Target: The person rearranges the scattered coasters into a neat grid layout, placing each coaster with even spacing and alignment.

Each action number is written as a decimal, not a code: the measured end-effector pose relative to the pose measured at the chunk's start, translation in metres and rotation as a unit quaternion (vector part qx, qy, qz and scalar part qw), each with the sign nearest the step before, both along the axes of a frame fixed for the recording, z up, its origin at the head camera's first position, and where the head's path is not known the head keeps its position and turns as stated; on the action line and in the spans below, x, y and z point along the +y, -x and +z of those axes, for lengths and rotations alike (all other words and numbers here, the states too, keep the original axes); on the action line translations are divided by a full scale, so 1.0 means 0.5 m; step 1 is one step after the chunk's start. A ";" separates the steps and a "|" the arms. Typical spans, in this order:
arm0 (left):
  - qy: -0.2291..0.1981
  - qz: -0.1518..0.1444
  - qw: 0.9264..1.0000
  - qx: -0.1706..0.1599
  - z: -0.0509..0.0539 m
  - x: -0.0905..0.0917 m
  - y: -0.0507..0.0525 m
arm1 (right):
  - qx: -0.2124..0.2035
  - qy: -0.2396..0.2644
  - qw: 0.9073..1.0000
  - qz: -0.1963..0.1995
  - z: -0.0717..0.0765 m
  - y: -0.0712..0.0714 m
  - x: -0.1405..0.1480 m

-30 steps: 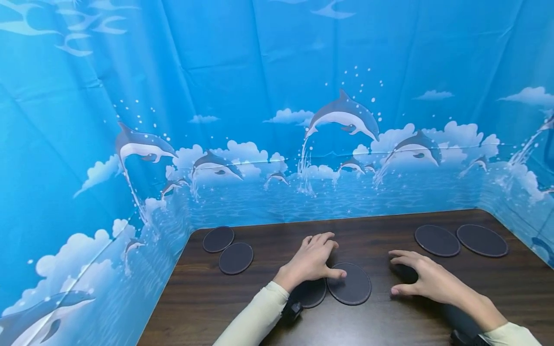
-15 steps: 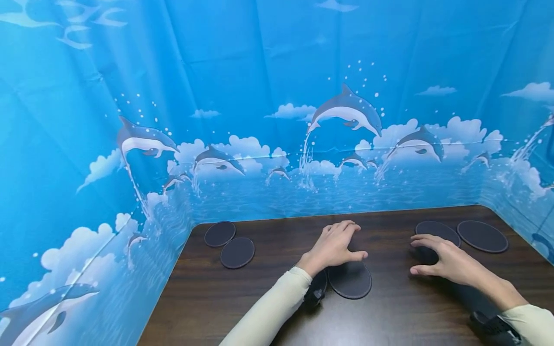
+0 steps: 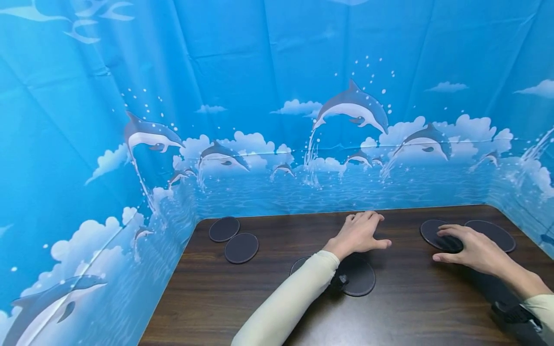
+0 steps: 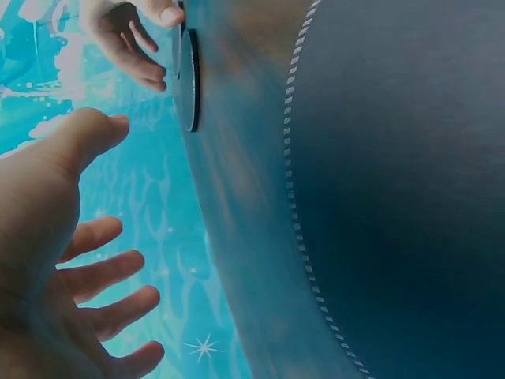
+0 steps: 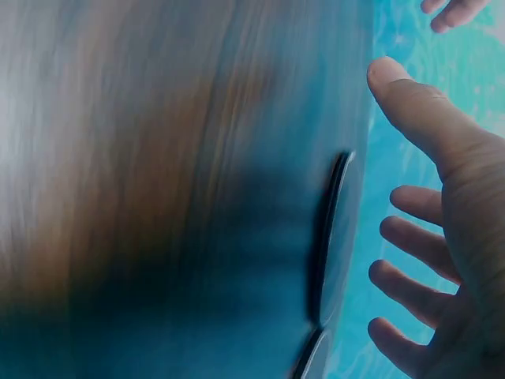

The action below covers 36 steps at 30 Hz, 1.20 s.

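Note:
My left hand (image 3: 357,235) hovers above the middle of the table, just beyond two round black coasters, its fingers spread and holding nothing. Below its wrist lies one stitched-edge coaster (image 3: 362,278); the other coaster (image 3: 297,264) is mostly hidden by the sleeve. In the left wrist view the nearer coaster (image 4: 410,158) fills the right side. Over at the right, my right hand (image 3: 478,252) is held above the table with fingers apart and nothing in them. It partly covers a coaster (image 3: 433,233), and another coaster (image 3: 497,235) lies beyond it.
Two more black coasters, a farther one (image 3: 224,229) and a nearer one (image 3: 241,248), lie at the back left of the dark wooden table (image 3: 207,298). A blue dolphin-print cloth (image 3: 242,120) encloses the table's back and sides.
Both hands have moved rightward, the left also away from me over the middle coasters. The right hand now overlaps one right-hand coaster. The coasters stay where they lie.

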<state>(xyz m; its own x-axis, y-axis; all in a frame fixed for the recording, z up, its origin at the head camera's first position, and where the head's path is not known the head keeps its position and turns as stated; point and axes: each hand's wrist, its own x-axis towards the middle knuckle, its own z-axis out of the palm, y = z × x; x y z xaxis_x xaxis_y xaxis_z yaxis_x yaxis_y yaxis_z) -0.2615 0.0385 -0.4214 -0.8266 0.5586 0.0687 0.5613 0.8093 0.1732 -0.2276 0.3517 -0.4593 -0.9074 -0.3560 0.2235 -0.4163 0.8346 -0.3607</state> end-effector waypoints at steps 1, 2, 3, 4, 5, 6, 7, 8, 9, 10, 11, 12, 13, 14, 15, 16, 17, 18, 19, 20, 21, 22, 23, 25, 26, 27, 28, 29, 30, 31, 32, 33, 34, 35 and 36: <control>-0.001 0.004 1.000 -0.002 0.002 0.007 0.005 | -0.004 0.000 1.000 -0.001 0.000 0.003 0.007; -0.003 0.009 1.000 -0.005 0.004 0.013 0.009 | -0.009 0.001 1.000 -0.001 0.000 0.006 0.014; -0.006 0.012 1.000 -0.008 0.005 0.020 0.013 | -0.012 0.002 1.000 -0.002 0.000 0.009 0.020; -0.010 0.015 1.000 -0.013 0.006 0.026 0.017 | -0.016 0.003 1.000 -0.003 0.000 0.011 0.025; -0.013 0.015 1.000 -0.019 0.006 0.031 0.020 | -0.019 0.004 1.000 -0.004 0.001 0.013 0.029; -0.017 0.015 0.999 -0.025 0.007 0.037 0.022 | -0.022 0.004 1.000 -0.004 0.002 0.014 0.033; -0.022 0.013 0.999 -0.031 0.005 0.043 0.024 | -0.025 0.004 1.000 -0.006 0.001 0.015 0.036; -0.024 0.010 0.999 -0.036 0.002 0.048 0.025 | -0.027 0.003 1.000 -0.006 0.000 0.016 0.038; -0.026 0.008 0.999 -0.039 0.000 0.054 0.027 | -0.030 0.003 1.000 -0.006 -0.001 0.017 0.039; -0.028 0.007 0.999 -0.043 -0.002 0.059 0.028 | -0.032 0.003 0.999 -0.005 -0.001 0.018 0.040; -0.032 0.006 0.998 -0.044 -0.004 0.065 0.029 | -0.032 0.002 0.999 -0.004 -0.001 0.019 0.039; -0.033 0.006 0.998 -0.046 -0.006 0.070 0.030 | -0.033 0.000 0.999 -0.004 -0.001 0.020 0.039; -0.035 0.006 0.998 -0.047 -0.007 0.075 0.030 | -0.032 -0.002 0.999 -0.005 -0.001 0.021 0.038; -0.035 0.007 0.998 -0.048 -0.009 0.080 0.031 | -0.032 -0.004 0.999 -0.006 -0.001 0.022 0.038; -0.034 0.009 0.998 -0.050 -0.010 0.087 0.033 | -0.033 -0.008 0.999 -0.007 -0.001 0.023 0.039; -0.032 0.012 0.998 -0.050 -0.011 0.094 0.034 | -0.033 -0.012 0.999 -0.009 -0.001 0.023 0.041; -0.028 0.013 0.998 -0.050 -0.012 0.100 0.035 | -0.033 -0.016 0.999 -0.011 -0.001 0.023 0.044; -0.022 0.015 0.998 -0.050 -0.013 0.108 0.035 | -0.033 -0.020 0.999 -0.013 -0.001 0.022 0.048; -0.016 0.016 0.998 -0.051 -0.015 0.115 0.036 | -0.033 -0.023 0.999 -0.016 -0.002 0.021 0.051; -0.010 0.017 0.998 -0.052 -0.017 0.123 0.036 | -0.033 -0.026 0.999 -0.019 -0.002 0.020 0.056; -0.005 0.018 0.998 -0.052 -0.018 0.131 0.036 | -0.033 -0.029 0.999 -0.020 -0.002 0.020 0.061; 0.001 0.020 0.998 -0.052 -0.020 0.133 0.036 | -0.031 -0.028 0.999 -0.019 -0.003 0.022 0.060; 0.005 0.024 0.998 -0.054 -0.021 0.136 0.037 | -0.030 -0.027 0.999 -0.017 -0.004 0.025 0.059; 0.011 0.034 0.998 -0.056 -0.024 0.142 0.038 | -0.030 -0.028 0.999 -0.012 -0.006 0.032 0.057; 0.012 0.038 0.998 -0.058 -0.025 0.146 0.039 | -0.030 -0.029 0.999 -0.008 -0.005 0.035 0.058; 0.014 0.042 0.997 -0.060 -0.026 0.152 0.039 | -0.030 -0.029 0.999 -0.006 -0.005 0.037 0.060; 0.017 0.045 0.997 -0.063 -0.028 0.159 0.039 | -0.028 -0.033 0.999 -0.007 -0.004 0.039 0.062; 0.019 0.046 0.997 -0.066 -0.030 0.167 0.039 | -0.027 -0.037 0.999 -0.009 -0.004 0.041 0.066; 0.022 0.047 0.996 -0.069 -0.031 0.175 0.039 | -0.027 -0.040 0.999 -0.012 -0.004 0.041 0.070; 0.027 0.048 0.996 -0.073 -0.033 0.184 0.039 | -0.026 -0.043 0.999 -0.016 -0.004 0.042 0.073; 0.031 0.049 0.995 -0.075 -0.035 0.192 0.039 | -0.025 -0.046 0.998 -0.019 -0.004 0.043 0.077; 0.036 0.052 0.995 -0.075 -0.037 0.200 0.039 | -0.022 -0.048 0.998 -0.022 -0.005 0.044 0.079; 0.041 0.057 0.995 -0.074 -0.040 0.207 0.041 | -0.021 -0.052 0.998 -0.024 -0.007 0.046 0.081; 0.045 0.063 0.994 -0.073 -0.043 0.214 0.042 | -0.022 -0.052 0.998 -0.025 -0.010 0.047 0.082; 0.051 0.070 0.994 -0.072 -0.048 0.219 0.043 | -0.025 -0.052 0.998 -0.025 -0.014 0.048 0.083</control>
<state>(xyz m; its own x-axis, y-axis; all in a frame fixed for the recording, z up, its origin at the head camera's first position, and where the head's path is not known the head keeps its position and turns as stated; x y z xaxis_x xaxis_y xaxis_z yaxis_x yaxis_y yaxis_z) -0.2828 0.1481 -0.4453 -0.8938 0.4357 -0.1064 0.4177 0.8950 0.1567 -0.2514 0.3930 -0.4662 -0.9337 -0.3293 0.1408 -0.3569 0.8879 -0.2903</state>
